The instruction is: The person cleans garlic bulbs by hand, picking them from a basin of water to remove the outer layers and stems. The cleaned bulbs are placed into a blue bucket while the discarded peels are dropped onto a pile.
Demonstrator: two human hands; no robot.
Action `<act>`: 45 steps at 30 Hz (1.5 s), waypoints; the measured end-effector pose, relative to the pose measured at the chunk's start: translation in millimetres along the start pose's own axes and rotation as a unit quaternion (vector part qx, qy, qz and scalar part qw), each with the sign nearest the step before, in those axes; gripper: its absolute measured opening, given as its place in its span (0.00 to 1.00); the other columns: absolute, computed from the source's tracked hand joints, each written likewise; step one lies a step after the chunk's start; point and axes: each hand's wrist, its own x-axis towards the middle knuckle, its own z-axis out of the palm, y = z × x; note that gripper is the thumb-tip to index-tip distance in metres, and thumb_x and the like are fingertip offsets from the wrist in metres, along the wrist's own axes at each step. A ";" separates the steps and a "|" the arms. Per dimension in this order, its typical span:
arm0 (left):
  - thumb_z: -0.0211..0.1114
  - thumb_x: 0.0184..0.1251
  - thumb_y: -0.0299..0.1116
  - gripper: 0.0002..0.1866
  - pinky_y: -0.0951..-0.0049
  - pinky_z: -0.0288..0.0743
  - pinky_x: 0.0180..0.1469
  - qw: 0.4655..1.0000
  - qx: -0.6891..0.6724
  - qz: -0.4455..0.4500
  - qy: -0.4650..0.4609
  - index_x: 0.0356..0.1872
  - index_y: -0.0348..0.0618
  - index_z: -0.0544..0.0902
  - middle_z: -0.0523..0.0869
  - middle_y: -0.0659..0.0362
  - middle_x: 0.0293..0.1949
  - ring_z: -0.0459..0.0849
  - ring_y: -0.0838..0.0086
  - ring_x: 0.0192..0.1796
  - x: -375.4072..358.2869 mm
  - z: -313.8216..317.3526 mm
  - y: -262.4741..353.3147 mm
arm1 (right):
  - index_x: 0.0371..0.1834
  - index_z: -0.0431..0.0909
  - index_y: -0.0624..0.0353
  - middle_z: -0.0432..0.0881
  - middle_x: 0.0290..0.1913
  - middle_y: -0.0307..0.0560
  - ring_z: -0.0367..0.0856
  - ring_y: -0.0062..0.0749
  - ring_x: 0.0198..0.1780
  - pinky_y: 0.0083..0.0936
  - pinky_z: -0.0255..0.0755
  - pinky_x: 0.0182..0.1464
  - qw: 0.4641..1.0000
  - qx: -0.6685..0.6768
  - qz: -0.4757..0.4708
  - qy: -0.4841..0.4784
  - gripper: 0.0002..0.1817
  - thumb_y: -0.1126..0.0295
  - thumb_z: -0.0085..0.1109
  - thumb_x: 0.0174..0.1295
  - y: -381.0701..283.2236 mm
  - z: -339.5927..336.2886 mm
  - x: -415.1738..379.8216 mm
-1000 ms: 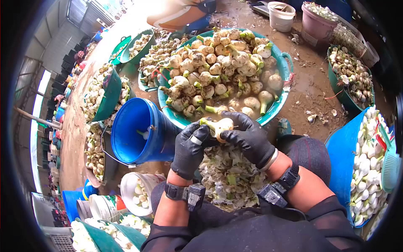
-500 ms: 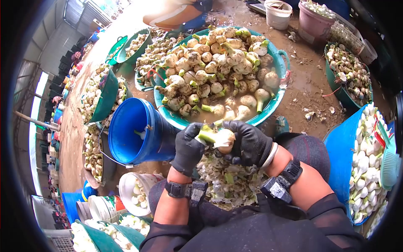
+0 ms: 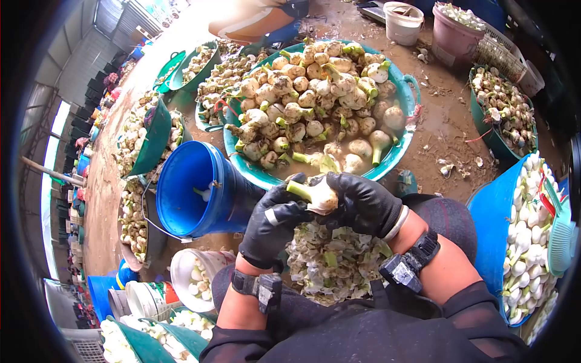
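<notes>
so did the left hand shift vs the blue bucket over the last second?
Yes. The left hand has turned and slid slightly down, away from the blue bucket rim, both hands keeping the bulb.

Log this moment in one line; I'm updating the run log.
left hand: gripping bulb | right hand: gripping bulb | below: peel pile

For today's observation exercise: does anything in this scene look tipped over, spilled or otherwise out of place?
Yes. The blue bucket lies on its side, its mouth open sideways, with one bulb inside. Loose peelings are heaped on the person's lap below the gloved hands, and scraps dot the wet ground.
</notes>
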 end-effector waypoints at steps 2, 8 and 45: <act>0.61 0.63 0.29 0.24 0.75 0.76 0.49 0.993 0.085 0.067 0.039 0.60 0.33 0.72 0.83 0.57 0.45 0.81 0.76 0.43 -0.9 19.0 -2.5 | 0.50 0.75 0.56 0.83 0.37 0.41 0.81 0.24 0.33 0.21 0.75 0.32 0.994 -0.075 0.005 0.079 0.18 0.55 0.54 0.66 -0.2 12.2 -4.2; 0.63 0.60 0.30 0.15 0.78 0.73 0.47 0.969 0.201 0.110 0.091 0.46 0.32 0.82 0.85 0.60 0.37 0.80 0.80 0.41 3.8 1.6 -1.2 | 0.37 0.78 0.60 0.80 0.35 0.48 0.78 0.39 0.33 0.32 0.71 0.36 0.644 -0.616 -0.441 0.111 0.08 0.71 0.60 0.55 8.2 6.6 -3.0; 0.67 0.60 0.29 0.15 0.79 0.75 0.44 0.964 0.190 0.137 0.127 0.47 0.34 0.80 0.84 0.61 0.38 0.80 0.81 0.39 4.1 -2.2 1.5 | 0.29 0.78 0.63 0.79 0.31 0.58 0.80 0.51 0.34 0.39 0.74 0.37 0.575 -0.800 -0.158 0.069 0.09 0.68 0.54 0.53 27.7 0.4 -1.9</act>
